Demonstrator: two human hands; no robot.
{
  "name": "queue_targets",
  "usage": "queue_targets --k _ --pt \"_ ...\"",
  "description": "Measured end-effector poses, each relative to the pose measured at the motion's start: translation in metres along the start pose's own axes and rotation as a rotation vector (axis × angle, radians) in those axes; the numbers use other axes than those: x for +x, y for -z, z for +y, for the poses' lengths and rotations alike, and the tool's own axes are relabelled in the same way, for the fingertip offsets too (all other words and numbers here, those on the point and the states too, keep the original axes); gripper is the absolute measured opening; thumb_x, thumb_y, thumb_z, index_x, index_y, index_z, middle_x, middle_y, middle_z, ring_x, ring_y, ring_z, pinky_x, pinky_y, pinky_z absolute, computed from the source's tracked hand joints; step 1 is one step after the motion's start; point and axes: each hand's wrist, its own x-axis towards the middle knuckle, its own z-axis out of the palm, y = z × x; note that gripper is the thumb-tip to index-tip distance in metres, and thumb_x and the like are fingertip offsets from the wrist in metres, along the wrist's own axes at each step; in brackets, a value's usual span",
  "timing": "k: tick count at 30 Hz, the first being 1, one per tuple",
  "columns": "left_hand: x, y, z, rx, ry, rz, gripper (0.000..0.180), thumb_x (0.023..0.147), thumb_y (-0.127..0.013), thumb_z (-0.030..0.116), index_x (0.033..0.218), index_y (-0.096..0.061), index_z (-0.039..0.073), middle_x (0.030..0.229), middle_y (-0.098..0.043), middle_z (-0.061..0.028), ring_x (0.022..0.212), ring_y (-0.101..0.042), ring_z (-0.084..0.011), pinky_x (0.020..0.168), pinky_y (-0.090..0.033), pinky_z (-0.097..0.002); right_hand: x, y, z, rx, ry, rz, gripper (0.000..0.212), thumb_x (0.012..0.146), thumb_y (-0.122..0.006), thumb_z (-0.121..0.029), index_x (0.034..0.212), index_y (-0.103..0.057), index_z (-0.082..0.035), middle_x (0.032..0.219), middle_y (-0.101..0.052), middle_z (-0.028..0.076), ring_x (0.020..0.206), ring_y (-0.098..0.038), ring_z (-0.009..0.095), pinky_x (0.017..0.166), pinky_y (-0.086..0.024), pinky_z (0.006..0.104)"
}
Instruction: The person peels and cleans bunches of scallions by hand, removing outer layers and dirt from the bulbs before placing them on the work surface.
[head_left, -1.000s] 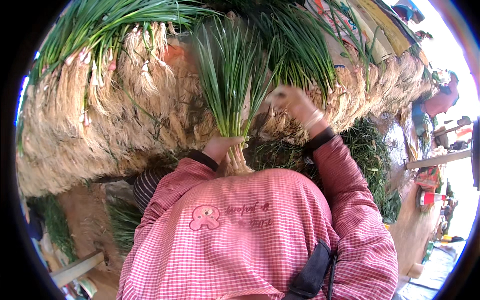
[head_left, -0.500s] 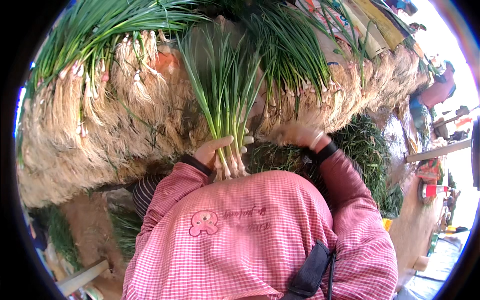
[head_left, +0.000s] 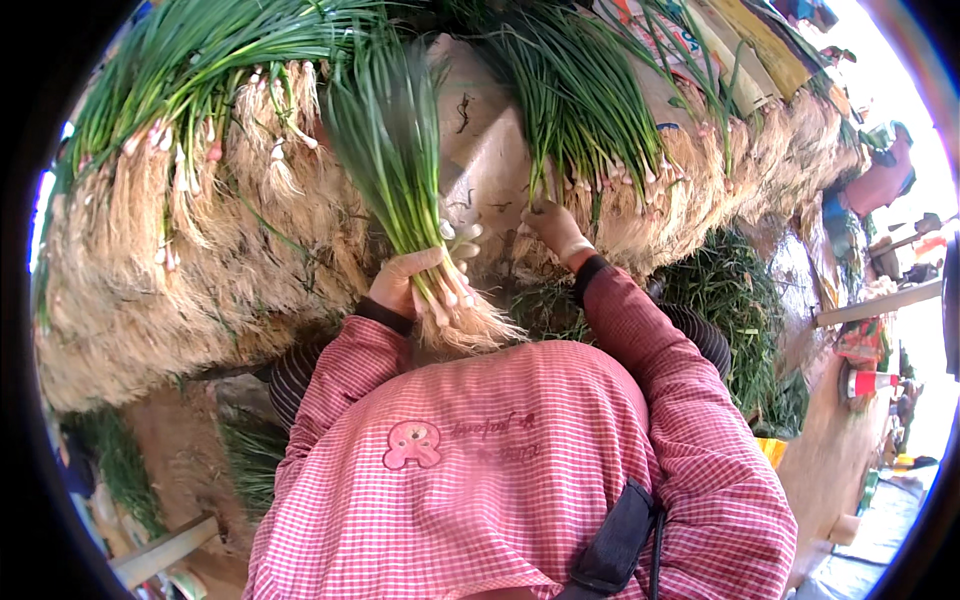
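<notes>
My left hand (head_left: 408, 278), in a pale glove, is wrapped around a bunch of green garlic (head_left: 395, 185). Its long leaves point away from me, and its small pinkish-white bulbs and stringy roots hang below the fist, close to my chest. My gloved right hand (head_left: 556, 230) is at the near edge of another pile of green garlic (head_left: 585, 110), to the right of the bunch. Its fingers are closed at the base of a stalk there; the fingertips are partly hidden.
A further heap of green garlic (head_left: 200, 85) lies at the far left. Thick matted roots (head_left: 180, 300) line the front of the heap. Loose green leaves (head_left: 735, 310) lie low on the right. Sacking (head_left: 745, 55) covers the back right, and a wooden bar (head_left: 880, 303) juts in from the right.
My left hand has tilted the bunch so its leaves lean left and its roots swing right. The right hand has moved left and up to the pile's bulbs, and its fingers have closed.
</notes>
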Motion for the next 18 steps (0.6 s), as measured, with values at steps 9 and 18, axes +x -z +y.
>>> queue_targets --k 9,18 --pt "0.010 0.028 -0.019 0.201 0.252 -0.051 0.037 0.087 -0.061 0.028 0.102 -0.061 -0.006 0.078 -0.067 -0.0217 0.065 -0.067 -0.0313 0.067 -0.057 -0.0384 -0.109 0.002 -0.092 -0.199 0.423 -0.140 0.019 0.089 -0.058 -0.028 0.097 -0.062 -0.012 0.076 -0.064 0.011 0.075 -0.064 0.032 0.063 -0.049 0.0448" --pt "0.011 0.019 -0.026 -0.082 0.164 -0.086 0.050 0.086 -0.062 0.020 0.127 -0.048 -0.005 0.123 -0.058 -0.0171 0.100 -0.062 -0.0303 0.084 -0.054 -0.0460 -0.093 0.008 0.008 -0.422 0.602 -0.182 0.020 0.086 -0.057 -0.021 0.102 -0.061 -0.009 0.086 -0.062 0.011 0.075 -0.063 0.027 0.061 -0.052 0.0381"
